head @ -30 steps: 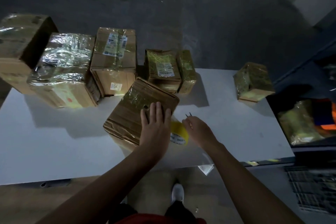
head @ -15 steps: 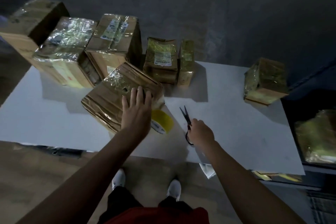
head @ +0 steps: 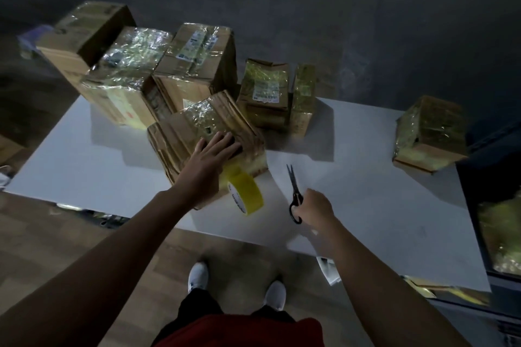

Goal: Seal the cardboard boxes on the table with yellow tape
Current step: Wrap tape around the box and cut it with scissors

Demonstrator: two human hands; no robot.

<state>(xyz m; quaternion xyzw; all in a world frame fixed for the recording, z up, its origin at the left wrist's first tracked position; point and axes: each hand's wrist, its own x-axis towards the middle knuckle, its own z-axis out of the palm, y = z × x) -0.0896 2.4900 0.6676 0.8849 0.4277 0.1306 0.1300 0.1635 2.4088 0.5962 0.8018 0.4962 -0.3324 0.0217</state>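
A: Near box (head: 191,127): left hand (head: 208,160) flat on top, fingers straight, gripping nothing. Right hand (head: 315,208) clenched round the scissors (head: 294,191).

B: Tape?

A: One yellow roll (head: 248,191), on edge against that box, near the table's (head: 366,191) front edge. Risk: shift the box and it may roll off.

B: Count?

A: Boxes, seven. Roll, one. Scissors, one.

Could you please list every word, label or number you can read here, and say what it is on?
Nothing can be read clearly.
Tape roll: dark print on its core, too blurred.
Tall box: white labels, too small.
Small box: white label, blurred.
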